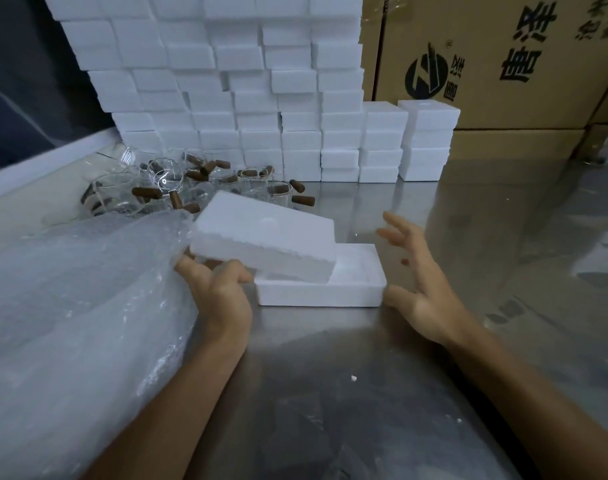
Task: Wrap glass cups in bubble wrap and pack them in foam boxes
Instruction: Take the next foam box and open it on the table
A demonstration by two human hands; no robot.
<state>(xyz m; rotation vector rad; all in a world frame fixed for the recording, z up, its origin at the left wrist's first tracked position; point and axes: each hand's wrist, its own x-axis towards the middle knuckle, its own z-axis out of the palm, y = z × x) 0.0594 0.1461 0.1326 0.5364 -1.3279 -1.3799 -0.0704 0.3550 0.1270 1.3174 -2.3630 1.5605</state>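
Observation:
My left hand (216, 292) grips the near left corner of a white foam lid (264, 237) and holds it tilted above the foam box base (344, 292), which lies flat on the steel table. My right hand (421, 285) hovers open just right of the base, fingers spread, its thumb close to the base's right end. A thick pile of bubble wrap (70, 320) covers the table's left side. Behind it stand several glass cups with brown wooden handles (177, 188). The inside of the base is mostly hidden by the lid.
A tall wall of stacked white foam boxes (233, 95) fills the back. Large printed cardboard cartons (503, 64) stand at the back right. The steel table (364, 393) carries small foam crumbs near the front.

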